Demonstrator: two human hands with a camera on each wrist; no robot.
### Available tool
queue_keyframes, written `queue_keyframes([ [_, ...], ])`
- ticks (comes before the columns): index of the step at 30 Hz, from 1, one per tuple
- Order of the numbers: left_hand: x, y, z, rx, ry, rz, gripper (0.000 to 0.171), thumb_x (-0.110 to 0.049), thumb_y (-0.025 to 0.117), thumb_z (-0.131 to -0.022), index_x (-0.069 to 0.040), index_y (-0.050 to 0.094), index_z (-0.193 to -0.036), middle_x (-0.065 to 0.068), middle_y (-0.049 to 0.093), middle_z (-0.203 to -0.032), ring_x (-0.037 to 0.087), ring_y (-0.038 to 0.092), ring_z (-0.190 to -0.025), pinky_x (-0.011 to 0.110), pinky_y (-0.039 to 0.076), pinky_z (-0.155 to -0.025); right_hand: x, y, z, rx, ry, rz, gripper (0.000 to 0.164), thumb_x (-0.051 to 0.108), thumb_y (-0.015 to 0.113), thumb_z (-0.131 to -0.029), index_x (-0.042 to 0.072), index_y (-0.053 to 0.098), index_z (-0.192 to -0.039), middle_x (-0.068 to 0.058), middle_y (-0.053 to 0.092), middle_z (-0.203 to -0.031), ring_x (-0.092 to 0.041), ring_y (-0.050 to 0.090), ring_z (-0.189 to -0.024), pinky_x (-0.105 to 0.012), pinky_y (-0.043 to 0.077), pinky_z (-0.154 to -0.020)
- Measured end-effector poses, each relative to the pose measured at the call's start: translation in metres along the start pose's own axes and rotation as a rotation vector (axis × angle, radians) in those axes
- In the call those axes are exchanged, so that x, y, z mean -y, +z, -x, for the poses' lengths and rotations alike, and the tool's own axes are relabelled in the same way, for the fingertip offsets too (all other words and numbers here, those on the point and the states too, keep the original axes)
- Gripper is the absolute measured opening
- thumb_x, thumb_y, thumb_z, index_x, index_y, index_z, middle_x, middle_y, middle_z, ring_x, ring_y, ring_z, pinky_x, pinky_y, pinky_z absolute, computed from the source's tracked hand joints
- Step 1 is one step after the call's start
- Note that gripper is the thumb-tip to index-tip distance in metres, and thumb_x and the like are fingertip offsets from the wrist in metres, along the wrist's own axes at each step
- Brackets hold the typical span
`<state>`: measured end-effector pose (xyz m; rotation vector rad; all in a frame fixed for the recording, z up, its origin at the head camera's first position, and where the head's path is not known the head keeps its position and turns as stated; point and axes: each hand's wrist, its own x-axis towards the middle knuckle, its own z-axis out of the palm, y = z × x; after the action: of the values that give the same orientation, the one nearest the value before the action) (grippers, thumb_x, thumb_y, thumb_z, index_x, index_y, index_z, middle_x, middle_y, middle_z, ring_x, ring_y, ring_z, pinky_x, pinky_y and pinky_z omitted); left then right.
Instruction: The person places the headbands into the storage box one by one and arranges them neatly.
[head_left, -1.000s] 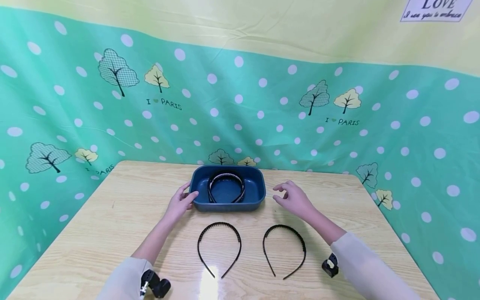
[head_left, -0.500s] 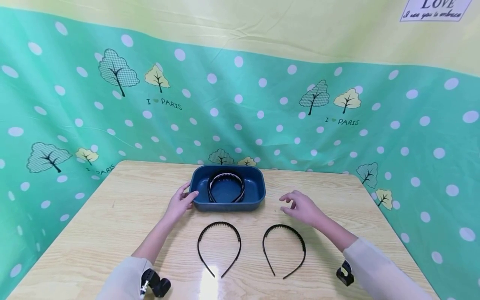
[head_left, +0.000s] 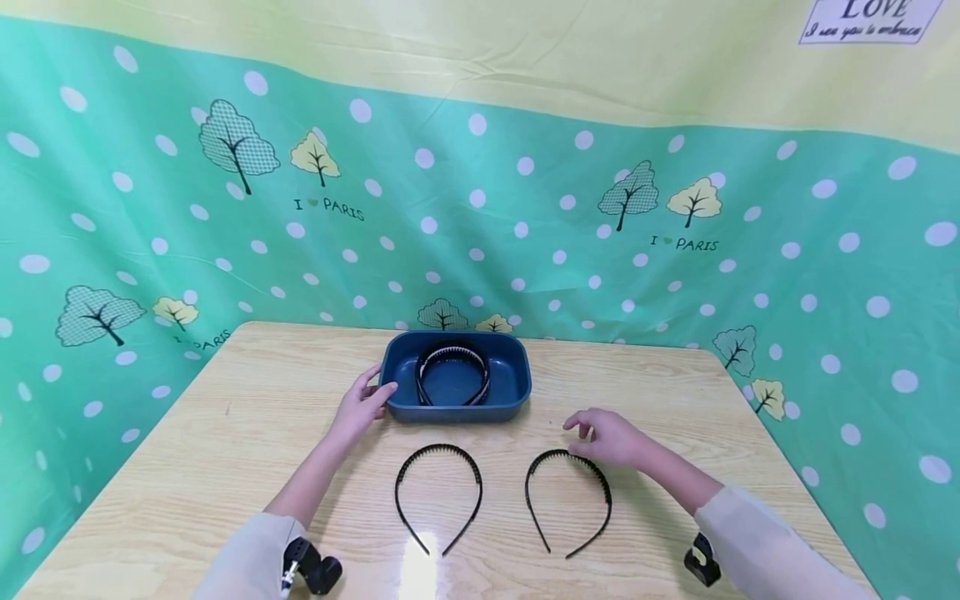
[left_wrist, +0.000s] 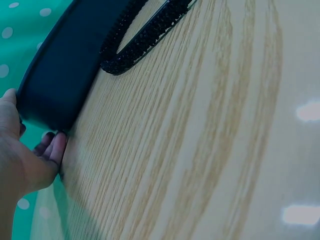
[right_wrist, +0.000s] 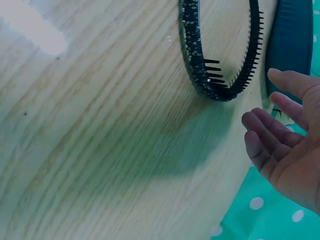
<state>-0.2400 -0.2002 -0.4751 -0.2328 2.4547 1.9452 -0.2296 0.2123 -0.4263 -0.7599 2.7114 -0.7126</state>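
Observation:
A dark blue plastic bin (head_left: 453, 414) stands at the back of the table. Its left end is held by my left hand (head_left: 363, 408), thumb over the rim and fingers against the outside. Inside the bin lie black headbands (head_left: 419, 379), overlapping each other. Two more black toothed headbands lie flat in front: a left headband (head_left: 440, 447) and a right headband (head_left: 608, 497). My right hand (head_left: 613, 437) hovers with loosely bent fingers at the top of the right one, holding nothing. In the right wrist view, that hand (right_wrist: 292, 142) is apart from the headband (right_wrist: 202, 86).
The light wooden table (head_left: 247, 433) ends at a green polka-dot cloth (head_left: 480, 225) behind and to the sides. A black wrist camera (head_left: 313, 571) is strapped to the left forearm and another camera (head_left: 702, 560) to the right.
The right hand has moved from beside the bin's right end, rightward and then down toward the right headband. My left hand, the bin and the headbands have stayed put.

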Motion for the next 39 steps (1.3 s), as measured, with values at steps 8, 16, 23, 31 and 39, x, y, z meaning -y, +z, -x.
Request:
queue_keyframes([
  [8,0.0,0.0,-0.001,0.008,-0.007,0.015,0.064,-0.036,0.056,-0.094,-0.014,0.028,-0.147,0.025,0.047,-0.134,0.028,0.055,-0.111,0.029,0.053,-0.082,-0.001,0.002,0.006,0.039,0.01,-0.009,0.031,0.017,0.069,-0.082,0.002,0.063,-0.109,-0.006,0.058,-0.084,-0.009,0.051,-0.068,-0.022,0.042,-0.058],
  [16,0.001,0.0,-0.001,-0.007,0.003,0.009,0.063,-0.036,0.056,-0.093,-0.016,0.03,-0.147,0.024,0.05,-0.131,0.019,0.058,-0.101,0.026,0.053,-0.079,-0.001,0.007,0.01,0.069,0.053,-0.021,0.032,0.017,0.072,-0.08,0.004,0.063,-0.108,-0.002,0.056,-0.08,-0.01,0.049,-0.064,-0.022,0.041,-0.056],
  [23,0.0,0.0,0.001,0.005,-0.002,0.001,0.065,-0.036,0.056,-0.094,-0.015,0.027,-0.148,0.025,0.048,-0.133,0.018,0.057,-0.103,0.03,0.054,-0.082,-0.006,0.013,0.012,0.058,0.032,-0.006,0.029,0.015,0.071,-0.08,0.005,0.063,-0.105,0.002,0.053,-0.073,-0.006,0.043,-0.059,-0.021,0.038,-0.054],
  [31,0.001,0.0,-0.001,-0.01,0.0,-0.004,0.065,-0.039,0.057,-0.092,-0.015,0.03,-0.146,0.024,0.051,-0.13,0.017,0.057,-0.1,0.026,0.053,-0.08,-0.007,0.015,0.013,0.056,0.049,-0.004,0.028,0.014,0.071,-0.08,0.005,0.063,-0.105,0.003,0.052,-0.071,-0.007,0.043,-0.06,-0.022,0.037,-0.056],
  [39,0.0,0.0,0.0,-0.011,-0.002,0.003,0.064,-0.037,0.057,-0.092,-0.016,0.031,-0.146,0.024,0.05,-0.131,0.019,0.057,-0.101,0.026,0.053,-0.079,-0.009,0.016,0.014,0.052,0.053,0.019,0.024,0.011,0.071,-0.08,0.008,0.063,-0.103,0.004,0.053,-0.072,-0.007,0.044,-0.063,-0.022,0.038,-0.057],
])
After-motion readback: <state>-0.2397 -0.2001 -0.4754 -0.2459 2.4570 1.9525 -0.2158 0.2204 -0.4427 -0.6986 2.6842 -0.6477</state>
